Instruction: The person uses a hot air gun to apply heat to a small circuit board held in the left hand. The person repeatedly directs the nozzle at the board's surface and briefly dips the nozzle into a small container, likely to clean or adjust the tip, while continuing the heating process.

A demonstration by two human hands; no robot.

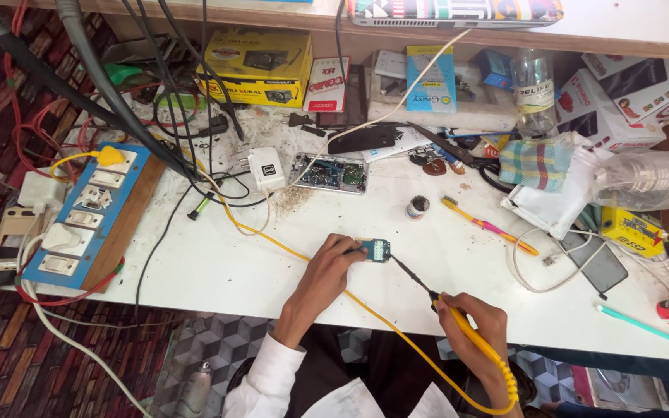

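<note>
The small teal circuit board (374,250) lies on the white table (218,263), near its front edge. Your left hand (333,271) pinches the board's left edge; the fingertips' hold is partly hidden. Your right hand (470,325) is closed around the yellow soldering iron (458,321), its dark tip touching the board's right corner. The iron's yellow cord (303,259) passes behind your left hand. A toothbrush (485,225) lies well apart.

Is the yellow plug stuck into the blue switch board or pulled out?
In. The yellow plug sits in a socket at the top of the blue switch board, its wire looping away.
</note>
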